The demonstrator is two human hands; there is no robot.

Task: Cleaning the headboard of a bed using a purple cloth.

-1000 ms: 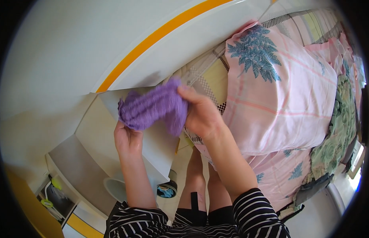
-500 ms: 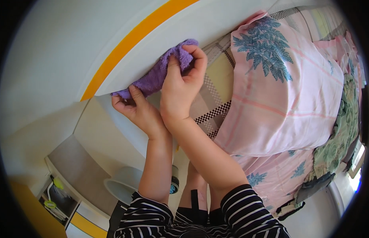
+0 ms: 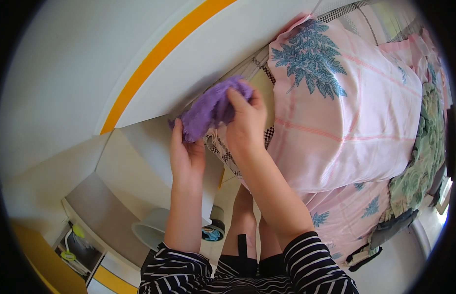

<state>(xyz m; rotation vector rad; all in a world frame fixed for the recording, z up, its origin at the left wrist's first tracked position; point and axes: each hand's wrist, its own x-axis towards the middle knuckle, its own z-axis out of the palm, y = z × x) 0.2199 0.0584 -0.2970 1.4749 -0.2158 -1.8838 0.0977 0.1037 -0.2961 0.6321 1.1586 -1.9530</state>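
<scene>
Pinching a purple cloth (image 3: pixel 206 110) between thumb and curled fingers of the right hand (image 3: pixel 248 122), clasping its lower end with the left hand (image 3: pixel 188 156), holding it left of the pink sheet (image 3: pixel 331 152).

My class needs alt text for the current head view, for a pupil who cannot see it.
A left hand and a right hand hold a bunched purple cloth between them, near a white panel with an orange stripe. Pink leaf-patterned fabric lies to the right.
</scene>
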